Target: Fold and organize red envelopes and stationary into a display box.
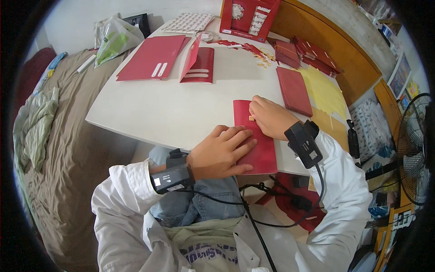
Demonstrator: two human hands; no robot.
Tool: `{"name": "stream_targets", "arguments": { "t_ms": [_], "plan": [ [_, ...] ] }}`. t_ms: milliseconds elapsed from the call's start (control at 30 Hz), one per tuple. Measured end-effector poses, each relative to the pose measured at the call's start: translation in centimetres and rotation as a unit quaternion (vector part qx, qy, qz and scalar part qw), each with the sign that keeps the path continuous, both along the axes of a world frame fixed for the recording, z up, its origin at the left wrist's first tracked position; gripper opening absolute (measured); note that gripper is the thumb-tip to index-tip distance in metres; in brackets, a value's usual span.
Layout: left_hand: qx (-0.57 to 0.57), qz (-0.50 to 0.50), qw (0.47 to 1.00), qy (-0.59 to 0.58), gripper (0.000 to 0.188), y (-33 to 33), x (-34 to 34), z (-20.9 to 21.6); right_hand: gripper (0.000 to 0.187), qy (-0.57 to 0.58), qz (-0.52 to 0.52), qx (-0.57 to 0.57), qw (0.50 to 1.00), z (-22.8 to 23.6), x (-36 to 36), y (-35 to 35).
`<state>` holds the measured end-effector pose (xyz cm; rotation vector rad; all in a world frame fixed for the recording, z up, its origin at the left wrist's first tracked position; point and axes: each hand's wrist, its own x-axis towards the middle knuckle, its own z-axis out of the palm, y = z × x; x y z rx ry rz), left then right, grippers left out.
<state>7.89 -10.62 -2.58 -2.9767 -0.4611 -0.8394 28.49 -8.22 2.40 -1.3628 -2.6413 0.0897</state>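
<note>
A long red folded card or envelope [267, 156] lies near the table's front edge. Across its left side my left hand [222, 152] rests, fingers spread and holding nothing. My right hand [272, 119] is closed over the card's upper part. From its fingers a small tan block-like piece [251, 118] shows, pressed against the red surface; the rest of it is hidden. Farther off, a red folded card [204, 63] stands partly open with pale strips on it. Beside it lie flat red sheets [152, 56], also with pale strips.
Red envelope stacks [294, 90] and yellow sheets [324, 88] lie on the right of the white table [149, 109]. At the back are a red box [249, 20], a white patterned sheet [188, 21] and red and gold scraps [263, 56]. A fan [414, 149] stands right; cables [247, 208] hang below.
</note>
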Motion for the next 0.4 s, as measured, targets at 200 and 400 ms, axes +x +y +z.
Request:
{"name": "stream_targets", "arguments": {
  "t_ms": [200, 400],
  "plan": [
    [-0.006, -0.001, 1.000, -0.004, 0.057, 0.0, -0.1, 0.0, 0.003, 0.042, -0.010, -0.091, 0.995, 1.1, 0.4, 0.0],
    [-0.003, 0.001, 1.000, 0.006, 0.058, 0.1, -0.2, 0.0, 0.012, 0.078, -0.024, -0.061, 0.995, 1.8, 1.3, 1.3]
  ]
}}
